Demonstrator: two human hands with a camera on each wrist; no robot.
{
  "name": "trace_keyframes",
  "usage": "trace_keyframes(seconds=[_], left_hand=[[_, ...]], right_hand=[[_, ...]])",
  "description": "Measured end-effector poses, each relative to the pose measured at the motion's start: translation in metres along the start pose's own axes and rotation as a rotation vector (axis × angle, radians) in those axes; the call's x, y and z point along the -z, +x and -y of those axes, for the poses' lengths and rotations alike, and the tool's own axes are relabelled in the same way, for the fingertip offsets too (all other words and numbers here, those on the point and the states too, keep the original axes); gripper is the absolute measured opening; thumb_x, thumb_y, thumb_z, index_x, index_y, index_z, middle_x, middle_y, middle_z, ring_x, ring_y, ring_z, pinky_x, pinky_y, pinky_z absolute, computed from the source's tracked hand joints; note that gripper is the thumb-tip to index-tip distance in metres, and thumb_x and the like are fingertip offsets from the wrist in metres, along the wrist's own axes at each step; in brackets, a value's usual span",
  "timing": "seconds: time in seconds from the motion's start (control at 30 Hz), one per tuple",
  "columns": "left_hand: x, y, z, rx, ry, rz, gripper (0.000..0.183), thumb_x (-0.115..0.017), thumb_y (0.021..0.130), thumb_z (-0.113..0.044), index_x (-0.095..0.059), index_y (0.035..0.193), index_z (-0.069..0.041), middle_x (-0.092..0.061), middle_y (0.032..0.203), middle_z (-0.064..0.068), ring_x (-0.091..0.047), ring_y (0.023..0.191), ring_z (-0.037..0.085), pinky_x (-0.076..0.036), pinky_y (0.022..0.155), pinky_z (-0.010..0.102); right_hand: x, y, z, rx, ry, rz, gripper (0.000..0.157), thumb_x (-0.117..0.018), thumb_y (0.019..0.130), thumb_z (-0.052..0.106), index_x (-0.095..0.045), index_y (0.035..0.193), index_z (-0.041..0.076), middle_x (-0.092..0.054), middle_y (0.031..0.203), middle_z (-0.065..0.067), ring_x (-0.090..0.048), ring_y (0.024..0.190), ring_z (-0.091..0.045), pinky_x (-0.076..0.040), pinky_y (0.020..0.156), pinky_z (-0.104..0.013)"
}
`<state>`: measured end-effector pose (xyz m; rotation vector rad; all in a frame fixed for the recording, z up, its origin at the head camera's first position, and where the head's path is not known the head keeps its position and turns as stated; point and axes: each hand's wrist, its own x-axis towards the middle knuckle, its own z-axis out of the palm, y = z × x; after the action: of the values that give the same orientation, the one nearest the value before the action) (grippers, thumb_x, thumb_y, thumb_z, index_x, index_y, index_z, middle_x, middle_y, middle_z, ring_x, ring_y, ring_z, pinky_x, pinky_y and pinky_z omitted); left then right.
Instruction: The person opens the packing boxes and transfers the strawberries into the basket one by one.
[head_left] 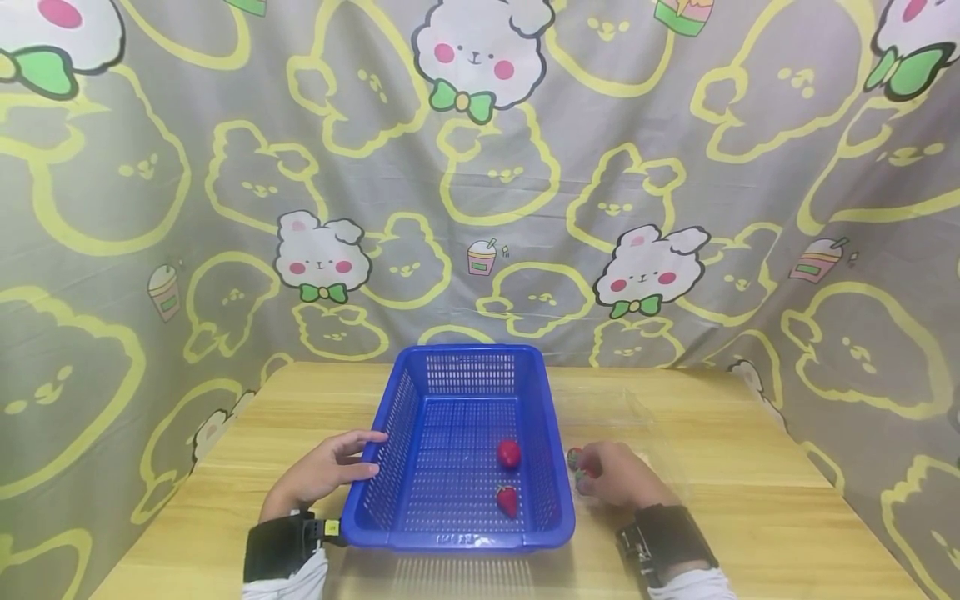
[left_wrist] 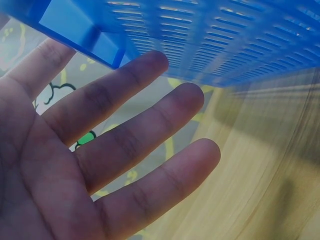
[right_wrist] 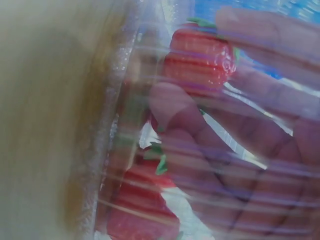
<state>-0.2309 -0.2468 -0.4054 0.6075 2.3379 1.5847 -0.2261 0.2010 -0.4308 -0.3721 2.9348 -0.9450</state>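
Note:
A blue plastic basket (head_left: 457,542) stands in the middle of the table. Inside, toward its right side, lie a strawberry (head_left: 507,500) with a green cap and a rounder red strawberry-like piece (head_left: 508,454). My left hand (head_left: 337,462) is at the basket's left rim, its fingers (left_wrist: 165,185) straight and spread beside the slotted wall. To the right of the basket, my right hand (head_left: 618,473) reaches into a clear plastic container (head_left: 600,402). Its thumb and fingers pinch a strawberry (right_wrist: 200,57), seen blurred through the clear wall. Another strawberry (right_wrist: 142,205) lies close below these fingers.
The wooden table (head_left: 750,467) carries the basket and the container side by side. A grey cloth (head_left: 525,183) with cartoon prints hangs behind the table and along both sides. Each wrist wears a black strap (head_left: 281,546).

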Motion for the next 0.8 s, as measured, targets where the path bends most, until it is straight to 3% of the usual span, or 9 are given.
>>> trace_keyframes(seconds=[0.2,0.57,0.8], left_hand=[[0.0001,0.0001,0.0000,0.002,-0.006,0.003,0.053,-0.065,0.093,-0.013,-0.045,0.137,0.008,-0.039,0.141,0.036,-0.048,0.122,0.050,-0.051,0.090,0.051],[-0.0001,0.0007,-0.0009,0.010,-0.001,-0.006,0.053,-0.065,0.092,-0.014,-0.046,0.137,0.006,-0.038,0.141,0.036,-0.046,0.123,0.051,-0.051,0.090,0.051],[-0.0009,-0.0003,-0.0020,0.008,0.000,-0.004,0.053,-0.065,0.093,-0.014,-0.045,0.137,0.007,-0.038,0.141,0.036,-0.046,0.122,0.051,-0.051,0.090,0.052]], right_hand=[[0.0010,0.0001,-0.0010,0.016,0.010,-0.007,0.015,-0.076,0.073,0.009,-0.065,0.082,0.014,-0.055,0.071,0.003,-0.051,0.066,-0.017,-0.045,0.060,-0.035],[0.0056,-0.0009,0.0033,-0.072,0.032,-0.023,0.018,-0.075,0.076,0.012,-0.069,0.093,0.015,-0.060,0.080,0.003,-0.056,0.076,-0.017,-0.049,0.069,-0.039],[0.0086,-0.0017,0.0053,-0.043,0.014,-0.043,0.018,-0.074,0.078,0.011,-0.068,0.093,0.015,-0.061,0.082,0.002,-0.057,0.077,-0.017,-0.050,0.070,-0.040]])
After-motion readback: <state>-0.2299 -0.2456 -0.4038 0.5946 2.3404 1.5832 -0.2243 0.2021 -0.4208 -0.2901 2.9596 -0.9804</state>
